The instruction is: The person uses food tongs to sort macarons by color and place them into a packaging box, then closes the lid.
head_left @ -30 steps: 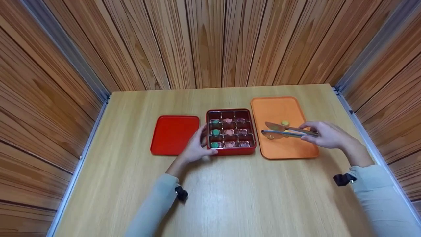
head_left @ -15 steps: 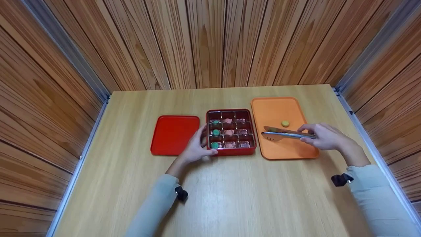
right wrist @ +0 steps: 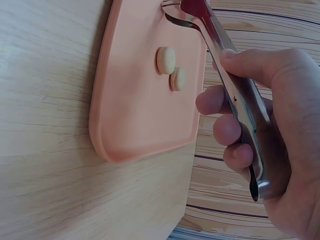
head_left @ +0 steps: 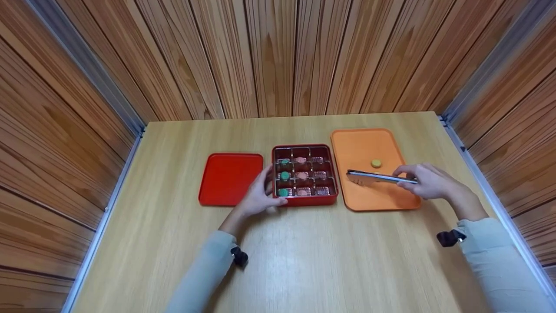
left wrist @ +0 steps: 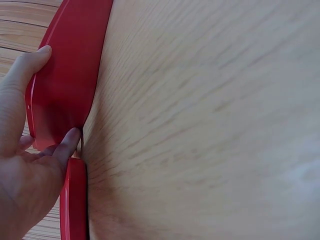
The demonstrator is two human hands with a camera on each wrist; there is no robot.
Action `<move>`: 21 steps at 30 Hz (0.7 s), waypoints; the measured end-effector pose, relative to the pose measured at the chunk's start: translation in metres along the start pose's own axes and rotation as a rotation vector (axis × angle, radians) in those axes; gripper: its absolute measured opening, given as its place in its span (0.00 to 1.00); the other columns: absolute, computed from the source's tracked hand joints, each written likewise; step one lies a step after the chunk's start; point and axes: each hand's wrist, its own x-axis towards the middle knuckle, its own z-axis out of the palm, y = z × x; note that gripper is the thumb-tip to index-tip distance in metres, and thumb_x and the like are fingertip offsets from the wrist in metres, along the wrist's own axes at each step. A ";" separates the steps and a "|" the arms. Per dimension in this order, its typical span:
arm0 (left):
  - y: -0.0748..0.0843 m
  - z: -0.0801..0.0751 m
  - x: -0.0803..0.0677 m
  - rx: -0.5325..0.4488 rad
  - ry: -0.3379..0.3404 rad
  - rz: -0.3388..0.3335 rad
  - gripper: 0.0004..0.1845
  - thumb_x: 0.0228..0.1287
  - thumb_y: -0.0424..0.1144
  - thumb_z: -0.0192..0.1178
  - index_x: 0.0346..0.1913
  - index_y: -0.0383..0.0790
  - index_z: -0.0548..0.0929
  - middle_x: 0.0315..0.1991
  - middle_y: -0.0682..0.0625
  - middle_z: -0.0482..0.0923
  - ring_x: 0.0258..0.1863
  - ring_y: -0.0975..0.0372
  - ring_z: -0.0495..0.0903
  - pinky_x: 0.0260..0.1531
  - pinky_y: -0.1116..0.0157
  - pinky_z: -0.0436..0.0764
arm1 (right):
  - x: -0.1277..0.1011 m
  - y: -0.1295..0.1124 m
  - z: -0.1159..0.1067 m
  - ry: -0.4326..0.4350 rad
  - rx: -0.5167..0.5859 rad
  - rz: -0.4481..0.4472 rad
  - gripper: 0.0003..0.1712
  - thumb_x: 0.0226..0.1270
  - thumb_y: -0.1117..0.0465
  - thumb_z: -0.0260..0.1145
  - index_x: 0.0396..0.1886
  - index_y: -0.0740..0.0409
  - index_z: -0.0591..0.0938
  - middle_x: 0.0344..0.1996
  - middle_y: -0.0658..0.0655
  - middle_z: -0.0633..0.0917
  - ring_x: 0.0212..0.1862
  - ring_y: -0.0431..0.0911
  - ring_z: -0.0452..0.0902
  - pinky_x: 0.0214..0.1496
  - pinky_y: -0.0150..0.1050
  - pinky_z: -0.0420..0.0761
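A red box (head_left: 305,201) with a grid of compartments holds green, pink and brown sweets. My left hand (head_left: 259,195) grips its near left corner, thumb on the front wall; the left wrist view shows the fingers (left wrist: 67,145) against the red box wall (left wrist: 70,85). My right hand (head_left: 425,180) grips metal tongs (head_left: 378,177) over the orange tray (head_left: 360,148), their arms pressed together. One yellow sweet (head_left: 376,163) lies just beyond the tongs. In the right wrist view, two pale sweets (right wrist: 166,59) lie on the tray (right wrist: 135,115) beside the tongs (right wrist: 235,90).
The red lid (head_left: 229,177) lies flat to the left of the box. All of this sits on a wooden table (head_left: 304,261) enclosed by wooden walls at the back and both sides.
The tongs' arms have come together and now lie level over the tray. My right hand shifted slightly toward me. The left hand and the box stayed still.
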 end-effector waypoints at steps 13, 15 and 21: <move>-0.001 0.001 -0.001 -0.013 -0.005 -0.005 0.66 0.62 0.33 0.84 0.94 0.45 0.48 0.91 0.39 0.58 0.91 0.44 0.60 0.89 0.48 0.69 | -0.004 0.003 -0.002 0.020 0.084 -0.006 0.15 0.86 0.58 0.68 0.64 0.57 0.86 0.28 0.49 0.81 0.24 0.40 0.74 0.24 0.34 0.75; -0.001 0.000 -0.001 -0.029 -0.012 -0.003 0.66 0.62 0.32 0.84 0.94 0.45 0.48 0.90 0.39 0.58 0.91 0.44 0.61 0.88 0.48 0.69 | -0.004 0.001 -0.002 0.036 0.095 -0.015 0.15 0.86 0.58 0.68 0.64 0.59 0.86 0.27 0.49 0.81 0.23 0.39 0.74 0.23 0.34 0.75; 0.000 0.001 -0.001 -0.023 -0.006 -0.008 0.67 0.62 0.33 0.85 0.94 0.46 0.48 0.91 0.40 0.57 0.91 0.45 0.61 0.88 0.49 0.69 | -0.001 -0.003 -0.005 0.081 0.116 -0.020 0.16 0.86 0.58 0.68 0.65 0.60 0.85 0.27 0.50 0.82 0.24 0.39 0.74 0.25 0.33 0.75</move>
